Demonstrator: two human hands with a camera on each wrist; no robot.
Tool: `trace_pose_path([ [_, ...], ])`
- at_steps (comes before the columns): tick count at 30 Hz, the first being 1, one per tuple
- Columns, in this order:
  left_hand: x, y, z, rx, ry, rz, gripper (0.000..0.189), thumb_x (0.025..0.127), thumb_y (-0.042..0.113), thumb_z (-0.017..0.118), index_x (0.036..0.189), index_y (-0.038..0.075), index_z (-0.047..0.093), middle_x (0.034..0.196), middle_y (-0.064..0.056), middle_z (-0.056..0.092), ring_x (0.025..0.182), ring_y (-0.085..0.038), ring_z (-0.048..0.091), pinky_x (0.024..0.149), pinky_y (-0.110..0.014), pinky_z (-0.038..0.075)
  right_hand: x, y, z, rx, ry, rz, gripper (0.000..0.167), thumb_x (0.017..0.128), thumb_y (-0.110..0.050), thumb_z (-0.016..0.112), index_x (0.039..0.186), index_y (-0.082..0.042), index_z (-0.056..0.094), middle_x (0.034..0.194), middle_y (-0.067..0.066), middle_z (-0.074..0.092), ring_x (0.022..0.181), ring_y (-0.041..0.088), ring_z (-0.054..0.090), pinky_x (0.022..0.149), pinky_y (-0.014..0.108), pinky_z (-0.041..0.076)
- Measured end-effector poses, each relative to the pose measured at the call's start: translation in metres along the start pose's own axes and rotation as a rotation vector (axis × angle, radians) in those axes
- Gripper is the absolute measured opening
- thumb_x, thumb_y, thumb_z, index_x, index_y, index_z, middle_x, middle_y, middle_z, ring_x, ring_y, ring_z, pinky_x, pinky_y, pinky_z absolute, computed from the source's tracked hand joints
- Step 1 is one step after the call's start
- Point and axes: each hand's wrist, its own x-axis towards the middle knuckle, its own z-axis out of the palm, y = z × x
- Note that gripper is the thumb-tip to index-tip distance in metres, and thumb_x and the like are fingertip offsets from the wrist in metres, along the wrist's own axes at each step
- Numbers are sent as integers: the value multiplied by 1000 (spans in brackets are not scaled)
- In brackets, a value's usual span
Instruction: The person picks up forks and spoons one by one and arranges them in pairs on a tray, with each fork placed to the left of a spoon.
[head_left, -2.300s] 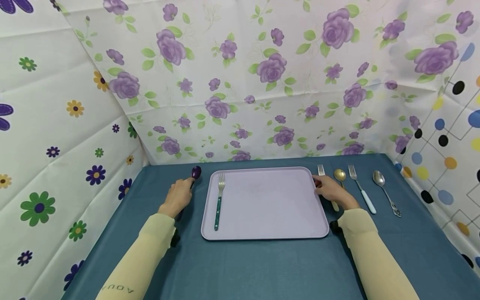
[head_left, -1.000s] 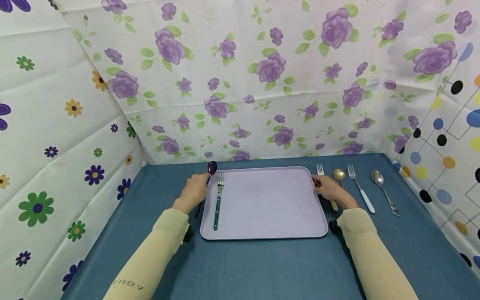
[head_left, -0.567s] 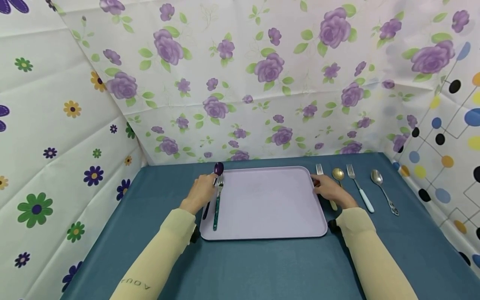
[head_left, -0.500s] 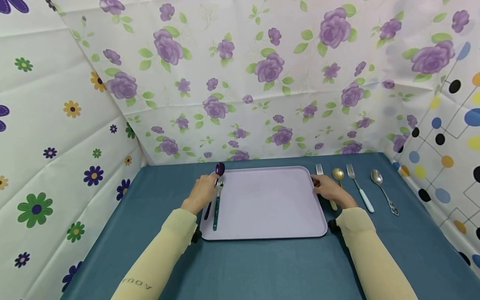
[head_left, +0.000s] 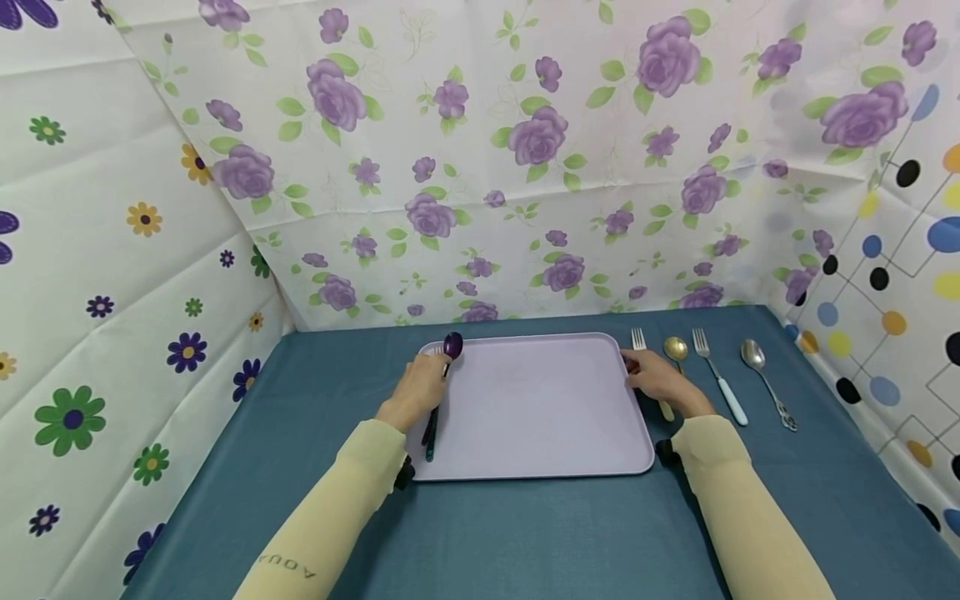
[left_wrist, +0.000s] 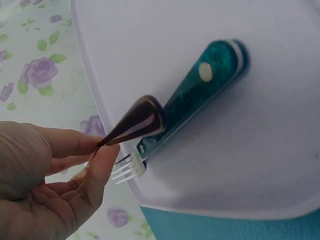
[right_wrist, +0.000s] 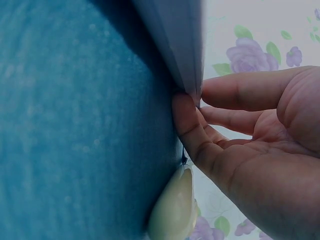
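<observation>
My left hand (head_left: 417,390) pinches a dark purple spoon (head_left: 453,345) above the left part of a pale lilac tray (head_left: 540,408). In the left wrist view thumb and fingers hold the spoon (left_wrist: 137,122) mid-handle, its handle end toward the camera. Below it a fork (left_wrist: 200,85) with a green handle lies on the tray; in the head view my hand covers most of that fork. My right hand (head_left: 662,382) grips the tray's right rim, thumb and fingers on either side of the edge (right_wrist: 182,45) in the right wrist view.
Right of the tray lie a fork with a cream handle (head_left: 667,411), a gold spoon (head_left: 676,347), a fork with a white handle (head_left: 732,402) and a silver spoon (head_left: 754,356). Flowered cloths (head_left: 487,167) stand behind and left of the blue tablecloth (head_left: 540,533); a dotted one hangs right.
My left hand has carried the purple spoon rightward from the cloth left of the tray to over the tray and the green-handled fork. My right hand has stayed on the tray's rim.
</observation>
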Motion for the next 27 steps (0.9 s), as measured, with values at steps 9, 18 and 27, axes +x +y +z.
trace_pose_path([
  [9,-1,5,6,-15,7,43,33,98,-7,53,127,-5,70,125,-22,70,115,-39,67,94,-51,55,0,1,0,-17,-2,-24,63,91,11,55,148,23,34,112,31,61,96,36,58,82,47,51],
  [18,0,8,14,-19,-3,39,28,97,-7,56,121,-5,72,115,-21,73,92,-29,69,79,-43,56,0,1,0,-23,4,-5,62,91,10,55,149,22,35,113,31,61,96,36,58,83,48,52],
  [27,0,5,20,-15,-5,32,30,95,-8,55,120,-6,72,114,-23,72,83,-26,66,72,-41,55,1,3,0,-40,10,-27,62,91,11,55,148,23,35,111,31,62,95,37,59,82,48,52],
])
